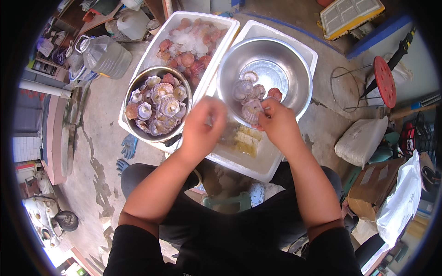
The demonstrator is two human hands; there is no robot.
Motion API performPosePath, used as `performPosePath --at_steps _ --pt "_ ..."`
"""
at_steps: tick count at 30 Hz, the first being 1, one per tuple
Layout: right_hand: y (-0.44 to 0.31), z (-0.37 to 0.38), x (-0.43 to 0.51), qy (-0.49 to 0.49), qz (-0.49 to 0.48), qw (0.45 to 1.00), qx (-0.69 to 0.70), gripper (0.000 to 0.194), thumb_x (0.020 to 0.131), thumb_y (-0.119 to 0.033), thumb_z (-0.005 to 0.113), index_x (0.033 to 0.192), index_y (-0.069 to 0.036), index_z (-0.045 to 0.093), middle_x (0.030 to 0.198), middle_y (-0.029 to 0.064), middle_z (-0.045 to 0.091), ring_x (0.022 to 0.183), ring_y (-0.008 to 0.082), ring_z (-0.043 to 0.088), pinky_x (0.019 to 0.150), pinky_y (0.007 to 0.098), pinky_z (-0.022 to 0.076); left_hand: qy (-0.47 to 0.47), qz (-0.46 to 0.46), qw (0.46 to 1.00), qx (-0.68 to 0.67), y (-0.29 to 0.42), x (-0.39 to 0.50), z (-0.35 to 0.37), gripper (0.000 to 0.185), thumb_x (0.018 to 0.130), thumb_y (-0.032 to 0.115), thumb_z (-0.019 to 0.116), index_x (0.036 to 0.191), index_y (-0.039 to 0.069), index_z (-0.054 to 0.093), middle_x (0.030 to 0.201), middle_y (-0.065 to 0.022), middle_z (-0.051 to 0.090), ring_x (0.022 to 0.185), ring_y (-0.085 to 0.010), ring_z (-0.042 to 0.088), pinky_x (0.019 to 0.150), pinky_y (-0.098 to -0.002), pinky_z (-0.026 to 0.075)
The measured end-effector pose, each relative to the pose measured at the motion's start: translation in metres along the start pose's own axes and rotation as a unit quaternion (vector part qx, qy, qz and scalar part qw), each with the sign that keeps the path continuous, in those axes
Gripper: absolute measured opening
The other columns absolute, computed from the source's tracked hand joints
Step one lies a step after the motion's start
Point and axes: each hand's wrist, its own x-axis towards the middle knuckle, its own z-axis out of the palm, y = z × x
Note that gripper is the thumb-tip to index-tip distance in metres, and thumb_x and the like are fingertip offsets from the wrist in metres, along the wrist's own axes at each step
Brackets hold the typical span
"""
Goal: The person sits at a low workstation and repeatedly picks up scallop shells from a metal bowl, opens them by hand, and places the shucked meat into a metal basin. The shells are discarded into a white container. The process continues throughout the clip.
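Blurred, my left hand [206, 124] hovers between a metal pot [189, 100] and a wide steel basin [307, 76]; whether it holds anything does not show. My right hand [276, 119] pinches a pale scallop shell [252, 111] at the basin's near rim. Several scallop shells [243, 88] lie in the basin behind it, a reddish one [275, 93] beside my fingers. Heaped opened scallop shells [170, 106], some with flesh visible, fill the pot at the left. Behind the pot, a white foam box [229, 26] holds reddish scallops [187, 59] and ice [188, 41].
The basin rests on a second foam box [266, 174] with cloudy liquid. Blue gloves [129, 146] lie on the floor at left, near a large plastic water jug [107, 57]. A red stool [384, 82], a white sack [361, 139] and a cardboard box [374, 188] stand at right.
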Motion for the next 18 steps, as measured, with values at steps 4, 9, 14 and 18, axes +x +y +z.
performPosePath --at_steps 4,9,14,18 --pt "0.009 -0.010 0.010 0.040 -0.022 0.999 0.027 0.018 0.094 -0.009 0.075 0.109 0.002 0.071 0.088 0.0210 0.077 0.086 0.0372 0.081 0.078 0.0439 0.0629 -0.243 -0.060 0.951 0.184 -0.052 -0.035 0.025 0.020 0.096 -0.004 0.060 0.115 0.000 0.068 0.106 -0.0232 0.073 0.102 -0.0413 0.073 0.094 -0.0489 0.059" --pt "0.004 -0.019 0.012 0.059 -0.002 0.998 0.027 0.025 0.095 -0.009 0.073 0.115 0.004 0.067 0.092 0.0243 0.079 0.084 0.0370 0.082 0.077 0.0433 0.0636 -0.252 -0.065 0.940 0.221 -0.077 -0.050 0.031 0.033 0.092 -0.003 0.055 0.120 0.004 0.071 0.107 -0.0269 0.072 0.107 -0.0488 0.070 0.097 -0.0530 0.058" --pt "0.034 -0.030 0.026 0.015 0.062 0.994 -0.090 0.031 0.094 -0.011 0.073 0.121 0.003 0.066 0.096 0.0250 0.079 0.089 0.0391 0.081 0.079 0.0471 0.0634 -0.374 -0.144 0.886 0.234 -0.086 -0.058 0.028 0.051 0.096 0.007 0.056 0.145 0.016 0.067 0.124 -0.0256 0.069 0.110 -0.0462 0.071 0.099 -0.0537 0.057" --pt "0.065 -0.014 0.041 -0.017 0.028 0.986 -0.166 0.042 0.090 -0.005 0.071 0.132 0.000 0.066 0.107 0.0236 0.079 0.099 0.0430 0.078 0.088 0.0507 0.0624 -0.399 -0.175 0.846 0.308 -0.084 -0.045 0.012 0.067 0.103 0.016 0.054 0.168 0.025 0.045 0.141 -0.0234 0.068 0.122 -0.0426 0.070 0.101 -0.0532 0.057"
